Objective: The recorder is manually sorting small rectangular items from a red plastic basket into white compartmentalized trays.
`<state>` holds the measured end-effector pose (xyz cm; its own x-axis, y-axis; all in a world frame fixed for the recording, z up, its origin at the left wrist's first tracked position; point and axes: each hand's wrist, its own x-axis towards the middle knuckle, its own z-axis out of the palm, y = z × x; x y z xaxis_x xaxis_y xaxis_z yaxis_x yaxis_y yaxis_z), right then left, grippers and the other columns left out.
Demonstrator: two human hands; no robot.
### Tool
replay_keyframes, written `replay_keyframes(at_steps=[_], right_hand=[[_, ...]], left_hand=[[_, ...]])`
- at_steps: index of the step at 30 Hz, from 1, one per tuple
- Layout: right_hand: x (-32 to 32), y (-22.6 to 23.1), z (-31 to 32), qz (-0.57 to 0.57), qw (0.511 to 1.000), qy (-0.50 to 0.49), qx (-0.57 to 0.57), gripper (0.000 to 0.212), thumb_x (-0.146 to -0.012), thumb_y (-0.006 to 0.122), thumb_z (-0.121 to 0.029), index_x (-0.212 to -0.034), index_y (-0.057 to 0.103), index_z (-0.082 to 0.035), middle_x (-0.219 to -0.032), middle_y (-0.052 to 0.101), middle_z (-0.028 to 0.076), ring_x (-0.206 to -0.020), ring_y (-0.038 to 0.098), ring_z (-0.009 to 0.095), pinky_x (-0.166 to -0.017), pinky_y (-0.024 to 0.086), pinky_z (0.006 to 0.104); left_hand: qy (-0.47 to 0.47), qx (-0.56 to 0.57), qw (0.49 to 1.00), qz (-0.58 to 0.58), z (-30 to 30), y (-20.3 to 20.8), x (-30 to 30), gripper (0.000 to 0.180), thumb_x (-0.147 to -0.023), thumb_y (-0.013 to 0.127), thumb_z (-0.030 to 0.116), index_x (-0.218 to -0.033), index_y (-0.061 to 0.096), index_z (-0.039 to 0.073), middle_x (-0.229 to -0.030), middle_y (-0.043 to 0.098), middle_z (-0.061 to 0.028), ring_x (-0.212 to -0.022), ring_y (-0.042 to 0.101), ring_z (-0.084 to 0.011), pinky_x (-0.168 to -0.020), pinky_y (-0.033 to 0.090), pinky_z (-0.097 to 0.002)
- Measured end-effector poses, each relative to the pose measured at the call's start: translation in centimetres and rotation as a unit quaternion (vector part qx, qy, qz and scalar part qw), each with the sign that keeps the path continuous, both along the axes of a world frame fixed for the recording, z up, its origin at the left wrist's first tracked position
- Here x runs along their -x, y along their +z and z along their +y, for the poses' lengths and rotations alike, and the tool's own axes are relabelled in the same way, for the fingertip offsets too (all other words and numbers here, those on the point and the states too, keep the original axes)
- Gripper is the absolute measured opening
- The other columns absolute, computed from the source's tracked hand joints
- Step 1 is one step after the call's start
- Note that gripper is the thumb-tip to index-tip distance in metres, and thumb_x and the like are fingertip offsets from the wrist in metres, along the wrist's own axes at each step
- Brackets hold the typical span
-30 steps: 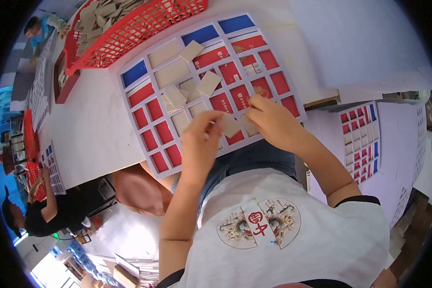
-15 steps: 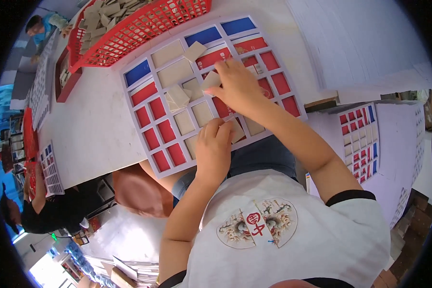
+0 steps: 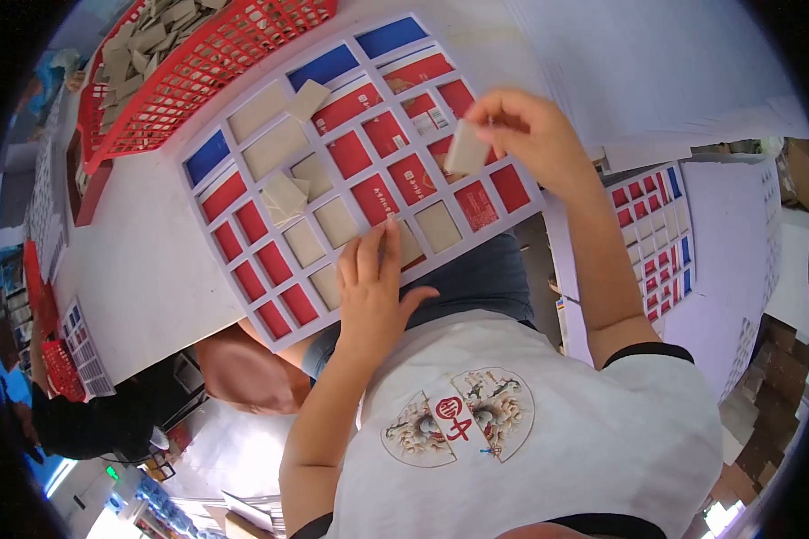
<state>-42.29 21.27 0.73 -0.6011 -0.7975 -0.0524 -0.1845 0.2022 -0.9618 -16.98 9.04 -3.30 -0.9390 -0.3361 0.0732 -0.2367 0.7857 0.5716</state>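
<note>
A white sheet printed with a grid of red and blue panels lies on the white table in front of me. Beige cardboard pieces cover some panels, and a few loose ones are piled near its middle. My left hand lies flat on the sheet's near edge, fingers together, pressing a beige piece. My right hand is raised over the sheet's right side and pinches a small beige cardboard piece between thumb and fingers.
A red plastic basket with several beige pieces stands at the far left. Another printed sheet lies on a stack at my right. A round stool is under the table edge. A person sits at the far left.
My right hand picked a beige piece from the sheet's middle and lifted it to the right. My left hand slid down to the sheet's near edge and flattened.
</note>
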Motion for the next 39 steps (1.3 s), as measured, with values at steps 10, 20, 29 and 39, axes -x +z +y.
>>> replay_keyframes(at_steps=[10, 20, 29, 39], right_hand=[[-3.6, -2.7, 2.7, 0.251, 0.963, 0.091, -0.029, 0.012, -0.085, 0.061, 0.002, -0.096, 0.062, -0.003, -0.095, 0.058, 0.011, -0.089, 0.058, 0.030, -0.077, 0.048, 0.0352], [-2.7, 0.6, 2.1, 0.362, 0.868, 0.299, -0.162, 0.015, -0.087, 0.061, -0.008, -0.099, 0.067, -0.002, -0.103, 0.062, 0.011, -0.094, 0.060, 0.030, -0.082, 0.050, 0.0384], [-0.4, -5.4, -18.9, 0.477, 0.866, 0.150, 0.029, 0.036, -0.086, 0.061, -0.007, -0.122, 0.060, -0.008, -0.111, 0.060, 0.012, -0.098, 0.060, 0.031, -0.082, 0.050, 0.0412], [2.0, -2.2, -14.5, 0.337, 0.929, 0.151, -0.016, 0.020, -0.076, 0.068, -0.010, -0.081, 0.049, -0.005, -0.079, 0.057, 0.010, -0.073, 0.058, 0.030, -0.063, 0.044, 0.0392]], left_hand=[[-0.030, 0.059, 0.996, 0.055, -0.3, -0.8, 0.1, 0.058, -0.069, 0.080, 0.018, -0.123, 0.062, 0.007, -0.121, 0.053, -0.0109, -0.112, 0.047, -0.0355, -0.097, 0.038, -0.0452], [0.230, 0.061, 0.965, 0.108, -10.4, 0.5, 1.8, 0.065, -0.084, 0.073, 0.031, -0.137, 0.046, 0.006, -0.135, 0.044, -0.0195, -0.128, 0.036, -0.0373, -0.107, 0.031, -0.0480], [0.197, 0.095, 0.972, 0.080, -10.2, -1.5, 1.7, 0.067, -0.071, 0.079, 0.014, -0.130, 0.048, 0.003, -0.135, 0.046, -0.0197, -0.130, 0.035, -0.0405, -0.111, 0.027, -0.0488], [0.217, 0.015, 0.975, 0.055, -8.3, -0.3, 2.1, 0.067, -0.079, 0.076, 0.024, -0.138, 0.047, 0.009, -0.145, 0.036, -0.0233, -0.133, 0.035, -0.0403, -0.108, 0.034, -0.0451]])
